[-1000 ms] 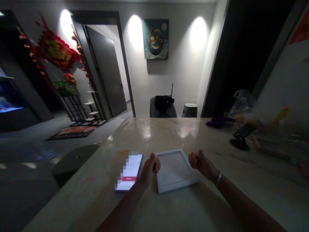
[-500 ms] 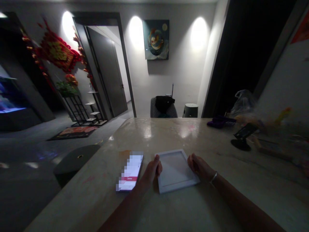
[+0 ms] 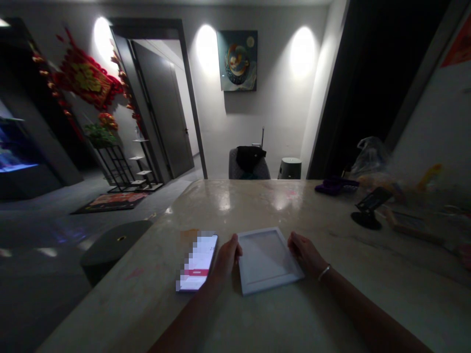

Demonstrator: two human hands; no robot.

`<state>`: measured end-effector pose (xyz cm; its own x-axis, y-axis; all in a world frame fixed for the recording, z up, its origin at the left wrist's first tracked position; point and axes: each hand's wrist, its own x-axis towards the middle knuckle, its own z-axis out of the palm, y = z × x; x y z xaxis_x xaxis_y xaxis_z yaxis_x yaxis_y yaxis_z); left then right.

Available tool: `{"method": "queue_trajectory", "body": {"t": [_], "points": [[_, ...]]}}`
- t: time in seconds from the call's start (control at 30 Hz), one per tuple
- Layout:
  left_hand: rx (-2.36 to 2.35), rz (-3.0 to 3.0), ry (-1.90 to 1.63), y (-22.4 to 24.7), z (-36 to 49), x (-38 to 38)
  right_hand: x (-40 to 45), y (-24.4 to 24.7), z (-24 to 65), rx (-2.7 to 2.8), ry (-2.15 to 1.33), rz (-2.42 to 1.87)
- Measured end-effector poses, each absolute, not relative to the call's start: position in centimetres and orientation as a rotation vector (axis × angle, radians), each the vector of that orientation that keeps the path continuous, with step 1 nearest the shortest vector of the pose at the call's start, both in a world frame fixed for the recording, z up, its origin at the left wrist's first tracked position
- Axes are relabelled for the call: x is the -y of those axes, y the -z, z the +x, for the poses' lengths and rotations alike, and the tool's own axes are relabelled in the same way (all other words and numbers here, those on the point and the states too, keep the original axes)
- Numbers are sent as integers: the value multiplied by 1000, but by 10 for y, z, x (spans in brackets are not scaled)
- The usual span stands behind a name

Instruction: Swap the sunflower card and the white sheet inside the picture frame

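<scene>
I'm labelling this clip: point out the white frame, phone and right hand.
White frame [image 3: 268,258], head view: middle of the inner panel.
Phone [image 3: 199,262], head view: middle of the screen.
Right hand [image 3: 306,253], head view: back of it.

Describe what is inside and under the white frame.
The white frame encloses a pale grey panel. It rests on the table; whatever its underside covers is hidden from view.

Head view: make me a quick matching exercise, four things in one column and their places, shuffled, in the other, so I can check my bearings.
Things
1. phone
2. white frame
3. black stand
4. painting

Places
A. on the table, beyond the right hand to its right
B. hung on the far wall
C. left of the left hand, screen lit
D. between the two hands

Pairs: 1-C, 2-D, 3-A, 4-B
</scene>
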<state>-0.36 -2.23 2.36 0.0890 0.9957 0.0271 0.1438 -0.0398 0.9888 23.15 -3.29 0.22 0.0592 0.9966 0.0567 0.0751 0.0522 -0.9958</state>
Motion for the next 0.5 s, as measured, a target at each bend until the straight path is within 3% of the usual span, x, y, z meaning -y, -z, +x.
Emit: {"method": "queue_trajectory", "body": {"t": [0.27,0.5], "points": [[-1539,1477,-1163,-18,-7,13,27,10,232,1457,-622,-1438],[-1254,1340,-1164,-24,-1,18,31,16,231,1681,-455,-1445]]}}
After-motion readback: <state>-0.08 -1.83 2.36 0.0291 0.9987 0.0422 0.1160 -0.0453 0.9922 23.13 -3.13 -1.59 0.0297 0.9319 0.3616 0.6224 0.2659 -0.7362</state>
